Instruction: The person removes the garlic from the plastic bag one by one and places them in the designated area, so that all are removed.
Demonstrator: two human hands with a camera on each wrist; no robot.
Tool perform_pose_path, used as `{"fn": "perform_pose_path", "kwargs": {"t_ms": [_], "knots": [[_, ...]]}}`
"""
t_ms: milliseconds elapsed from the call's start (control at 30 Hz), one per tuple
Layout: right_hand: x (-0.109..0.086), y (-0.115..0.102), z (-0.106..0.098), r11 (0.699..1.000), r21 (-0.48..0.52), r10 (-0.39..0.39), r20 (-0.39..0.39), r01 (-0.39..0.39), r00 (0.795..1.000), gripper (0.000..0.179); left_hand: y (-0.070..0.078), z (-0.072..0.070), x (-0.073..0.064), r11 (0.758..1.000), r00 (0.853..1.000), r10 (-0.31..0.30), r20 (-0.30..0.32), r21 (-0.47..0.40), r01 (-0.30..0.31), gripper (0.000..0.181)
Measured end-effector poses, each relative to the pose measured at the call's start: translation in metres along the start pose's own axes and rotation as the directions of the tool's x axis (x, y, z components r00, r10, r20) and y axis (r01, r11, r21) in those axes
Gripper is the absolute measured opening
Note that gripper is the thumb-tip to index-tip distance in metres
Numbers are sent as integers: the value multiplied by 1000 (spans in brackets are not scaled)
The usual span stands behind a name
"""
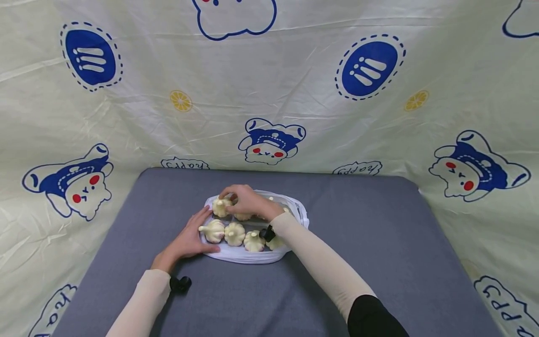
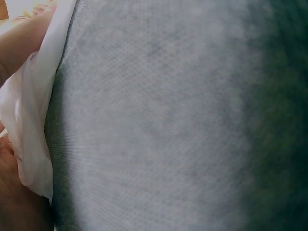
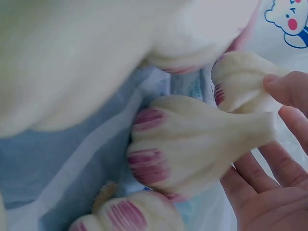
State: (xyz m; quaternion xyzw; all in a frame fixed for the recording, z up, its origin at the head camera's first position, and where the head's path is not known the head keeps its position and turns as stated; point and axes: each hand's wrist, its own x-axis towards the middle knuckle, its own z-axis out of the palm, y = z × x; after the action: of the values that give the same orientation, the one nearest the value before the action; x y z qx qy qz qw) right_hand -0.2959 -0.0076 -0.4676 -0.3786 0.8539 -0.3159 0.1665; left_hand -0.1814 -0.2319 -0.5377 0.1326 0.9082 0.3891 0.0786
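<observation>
My right hand (image 1: pixel 248 200) reaches over a white plastic bag (image 1: pixel 252 256) and pinches a garlic bulb (image 1: pixel 221 208) at its far left. In the right wrist view, the thumb (image 3: pixel 288 87) presses on that pinched bulb (image 3: pixel 243 79). Along the bag's left end lies my left hand (image 1: pixel 189 236), fingers extended on the side and thumb across the near rim. White film (image 2: pixel 31 125) hangs beside that hand in the left wrist view; its fingertips are out of sight there. Several more garlic bulbs (image 1: pixel 234 233) stand in two rows; my right forearm covers some.
The grey cloth-covered table (image 1: pixel 370 243) extends on both sides of the bag. A printed curtain (image 1: pixel 294 65) stands behind the table's far edge. Each wrist carries a small black camera (image 1: pixel 181 284).
</observation>
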Motion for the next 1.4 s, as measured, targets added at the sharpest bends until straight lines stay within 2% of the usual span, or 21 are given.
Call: {"fn": "perform_pose_path", "kwargs": {"t_ms": [200,367,700,833,1033,1200,1300,1400], "knots": [[-7,-5,-10,1000,10,-11,-32,12,999,38,-1,0,0,1000,1000,11,3,3,-11,113],[-17,-10,-20,998,56,-15,-58,18,998,38,-1,0,2,1000,1000,3,12,18,-4,113],[-43,-8,-30,989,122,-61,-180,84,982,39,-1,0,1,1000,1000,-18,11,16,18,113],[-58,-7,-33,982,161,-56,-252,99,966,37,-1,1,1,1000,1000,-3,-3,21,3,114],[-87,-3,-38,972,199,-48,-363,128,930,35,0,2,3,999,1000,6,-14,33,-5,114],[-114,1,-42,970,202,-42,-414,137,909,34,-1,1,1,999,1000,8,-17,33,-8,114],[-132,3,-47,970,216,-9,-440,115,898,34,-2,1,1,999,1000,5,-13,33,-5,114],[-149,7,-53,965,249,52,-476,78,878,35,-1,1,1,1000,1000,4,-11,28,-3,114]]}}
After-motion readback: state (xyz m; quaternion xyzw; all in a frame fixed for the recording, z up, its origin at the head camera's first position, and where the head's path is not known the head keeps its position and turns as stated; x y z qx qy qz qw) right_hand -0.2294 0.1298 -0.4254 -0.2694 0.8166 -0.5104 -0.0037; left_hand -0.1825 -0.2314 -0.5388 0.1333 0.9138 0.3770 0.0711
